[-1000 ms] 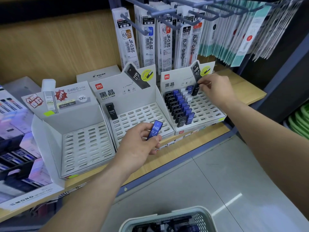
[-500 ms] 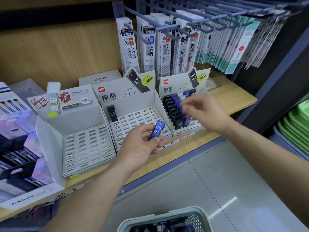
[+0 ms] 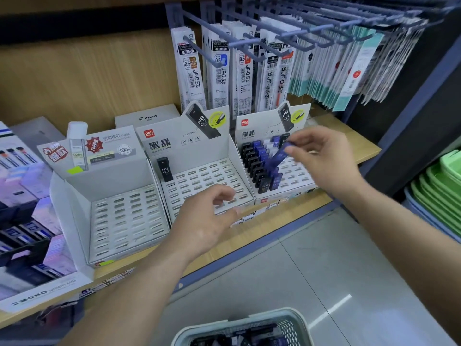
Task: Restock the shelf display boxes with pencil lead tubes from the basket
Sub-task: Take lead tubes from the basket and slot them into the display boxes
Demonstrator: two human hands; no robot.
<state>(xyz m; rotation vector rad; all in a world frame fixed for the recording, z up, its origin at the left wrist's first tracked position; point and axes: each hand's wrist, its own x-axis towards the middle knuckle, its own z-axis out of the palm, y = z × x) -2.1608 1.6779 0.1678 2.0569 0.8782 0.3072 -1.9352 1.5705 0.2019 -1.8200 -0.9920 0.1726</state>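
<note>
My right hand [image 3: 324, 161] pinches a blue lead tube [image 3: 280, 156] above the right display box [image 3: 299, 193], which holds rows of black and blue tubes. My left hand [image 3: 209, 218] hovers with loosely curled fingers and nothing in it, at the front edge of the middle display box [image 3: 224, 151]. That box holds one black tube [image 3: 164, 169] at its back left. The left display box [image 3: 72, 203] has bare slots. The basket [image 3: 296, 320] sits at the bottom of the view with dark tubes inside.
Refill packs [image 3: 222, 73] hang on blue pegs above the boxes. Stationery boxes [image 3: 27, 221] fill the shelf's left end. A wooden shelf edge [image 3: 274, 221] runs in front. Green trays [image 3: 439, 191] are stacked at the right. Grey floor tiles lie below.
The blue tube passed from my left hand to my right hand, which now holds it over the right box. My left hand is now empty and has dropped slightly.
</note>
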